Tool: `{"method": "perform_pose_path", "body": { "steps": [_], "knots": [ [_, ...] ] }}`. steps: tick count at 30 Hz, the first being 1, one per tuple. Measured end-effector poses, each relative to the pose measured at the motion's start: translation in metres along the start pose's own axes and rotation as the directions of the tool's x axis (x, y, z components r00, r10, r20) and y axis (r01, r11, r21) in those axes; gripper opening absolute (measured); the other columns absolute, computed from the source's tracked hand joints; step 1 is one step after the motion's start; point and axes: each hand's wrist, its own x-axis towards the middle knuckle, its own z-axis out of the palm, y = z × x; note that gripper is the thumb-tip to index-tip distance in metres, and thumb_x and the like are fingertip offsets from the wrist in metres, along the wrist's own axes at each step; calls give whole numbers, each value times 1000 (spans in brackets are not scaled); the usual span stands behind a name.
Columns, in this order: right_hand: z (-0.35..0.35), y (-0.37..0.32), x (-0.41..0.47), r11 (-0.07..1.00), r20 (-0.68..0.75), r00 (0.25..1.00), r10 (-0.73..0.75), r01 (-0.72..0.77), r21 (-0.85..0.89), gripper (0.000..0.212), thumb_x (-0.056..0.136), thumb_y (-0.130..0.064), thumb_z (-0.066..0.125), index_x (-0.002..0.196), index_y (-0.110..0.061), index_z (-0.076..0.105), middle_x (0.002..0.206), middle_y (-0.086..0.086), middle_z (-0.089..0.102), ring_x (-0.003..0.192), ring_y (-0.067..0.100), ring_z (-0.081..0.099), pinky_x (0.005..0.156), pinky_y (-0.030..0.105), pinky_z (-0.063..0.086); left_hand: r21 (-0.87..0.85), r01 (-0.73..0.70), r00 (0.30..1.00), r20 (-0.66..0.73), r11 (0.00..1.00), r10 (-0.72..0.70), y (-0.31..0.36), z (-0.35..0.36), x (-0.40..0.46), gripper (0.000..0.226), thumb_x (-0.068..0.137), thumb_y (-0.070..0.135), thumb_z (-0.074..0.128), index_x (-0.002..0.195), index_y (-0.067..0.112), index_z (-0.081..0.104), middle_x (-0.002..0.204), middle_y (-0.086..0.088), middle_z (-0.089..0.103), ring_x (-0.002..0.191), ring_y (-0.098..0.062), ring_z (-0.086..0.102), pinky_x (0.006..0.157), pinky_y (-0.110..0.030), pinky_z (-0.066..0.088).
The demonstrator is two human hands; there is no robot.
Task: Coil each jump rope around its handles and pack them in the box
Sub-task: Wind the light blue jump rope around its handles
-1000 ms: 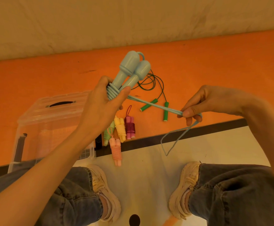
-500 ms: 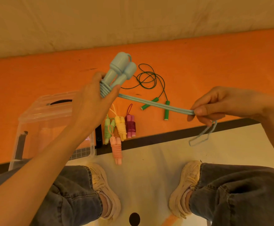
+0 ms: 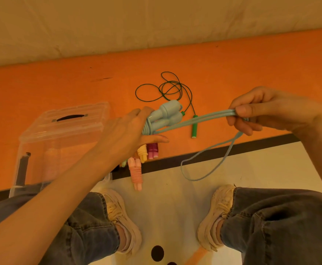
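L hand [image 3: 125, 131] grips blue handles [image 3: 167, 115] w/ cord partly wound; R hand [image 3: 261, 109] fingers pinch doubled blue cord [image 3: 204, 121], taut btwn hands, loop hanging over floor.

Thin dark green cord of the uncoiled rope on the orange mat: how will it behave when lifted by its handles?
Probably floppy: the thin dark green cord lies in loose, overlapping loops. It may snag, since those loops cross. The short green handles look rigid and cylindrical, so perhaps apt to roll if nudged.

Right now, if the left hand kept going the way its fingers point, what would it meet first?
Probably the green handle on the mat beyond the blue handles the left hand grips; depth is unclear.
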Motion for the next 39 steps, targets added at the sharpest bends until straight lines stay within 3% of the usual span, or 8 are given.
{"method": "perform_pose_path", "body": {
  "steps": [11, 17, 20, 23, 31, 34, 36, 39],
  "knots": [
    [13, -6, 7, 1000, 115, 993, -24, 23, 8, 25, 86, -44, 61, 86, -23, 74, 62, -2, 64, 55, 6, 54, 56, 15, 46, 92, -33, 996, -78, 995, 40, 13, 15, -4, 64, 82, 70, 26, 115, 25, 58, 85, 3, 63, 63, -25, 60, 75, -48, 51],
    [5, -8, 3, 976, -193, 981, -21, -21, -216, 35, 73, -51, 73, 63, -19, 64, 56, -3, 52, 56, 8, 45, 58, 15, 39, 32, -109, 993, -38, 994, 110, 13, 13, -9, 62, 86, 65, 22, 124, 30, 55, 98, 6, 66, 76, -19, 64, 55, -32, 46],
    [2, -8, 3, 929, -404, 915, -18, -134, -344, 24, 65, -36, 77, 77, -15, 72, 57, -2, 56, 55, 7, 45, 52, 14, 36, -54, -102, 994, 39, 993, 105, 10, 9, -7, 47, 93, 61, 35, 127, 33, 53, 101, 6, 66, 83, -18, 62, 61, -35, 49],
    [-3, -8, 1, 948, -529, 846, -65, -113, -297, 28, 64, -24, 75, 91, -18, 71, 63, -5, 64, 60, 7, 53, 55, 11, 41, -172, -75, 981, 164, 982, 104, 10, 4, -6, 38, 92, 57, 45, 124, 37, 53, 81, 8, 60, 68, -9, 55, 56, -31, 43],
    [-2, -4, 5, 921, -616, 756, -221, -44, -386, 19, 77, -27, 71, 89, -13, 73, 73, -2, 73, 53, 17, 43, 47, 21, 34, -310, -93, 916, 347, 946, 204, 12, -7, -8, 41, 89, 59, 49, 124, 37, 56, 86, 10, 61, 74, -5, 53, 66, -30, 45],
    [1, -4, 13, 875, -640, 720, -270, -94, -475, 16, 84, -22, 70, 90, -7, 73, 76, -10, 72, 56, 19, 58, 53, 28, 47, -240, -224, 891, 343, 945, 298, 18, -8, -11, 38, 90, 59, 47, 120, 37, 56, 84, 10, 60, 70, -4, 51, 65, -31, 47],
    [3, -2, 20, 849, -651, 703, -286, -129, -512, 11, 84, -23, 71, 86, -12, 74, 75, -10, 72, 64, 40, 58, 55, 39, 47, -135, -344, 880, 300, 929, 369, 26, -9, -13, 42, 91, 58, 46, 128, 38, 48, 79, 13, 54, 68, -7, 51, 59, -30, 44],
    [5, 0, 27, 842, -660, 696, -283, -150, -518, 13, 85, -24, 71, 83, -12, 73, 66, -4, 70, 56, 31, 47, 45, 25, 32, -38, -437, 874, 216, 899, 434, 40, -4, -21, 85, 90, 62, 39, 153, 25, -4, 77, 12, 49, 63, -9, 50, 54, -28, 41]
  ]
}}
